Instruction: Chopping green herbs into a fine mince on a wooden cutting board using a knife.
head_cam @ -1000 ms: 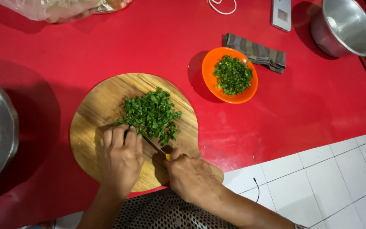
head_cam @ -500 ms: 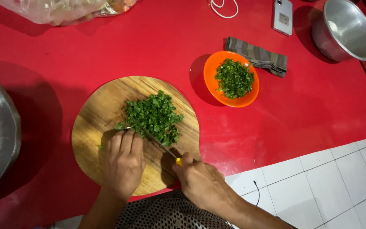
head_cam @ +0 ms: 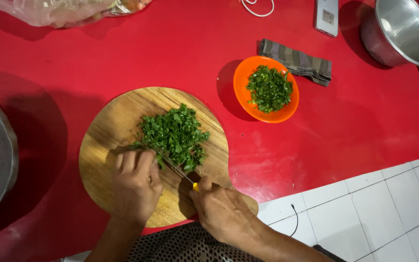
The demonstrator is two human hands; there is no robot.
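Lower centre of the frame: the right hand (head_cam: 221,209) grips a yellow-handled knife (head_cam: 173,167), its blade lying across the near edge of the chopped greens (head_cam: 174,136). The left hand (head_cam: 134,184) lies flat, fingers together, pressing on the blade tip. The greens sit piled at the middle of a round wooden board (head_cam: 117,126) on the red table (head_cam: 122,58). Right of centre, an orange bowl (head_cam: 241,97) holds more greens.

Chopped greens (head_cam: 175,137) lay on the cutting board (head_cam: 117,126) near the table's (head_cam: 122,53) front edge; the bowl (head_cam: 287,109) stood to the board's right, the folded cloth (head_cam: 299,62) behind it
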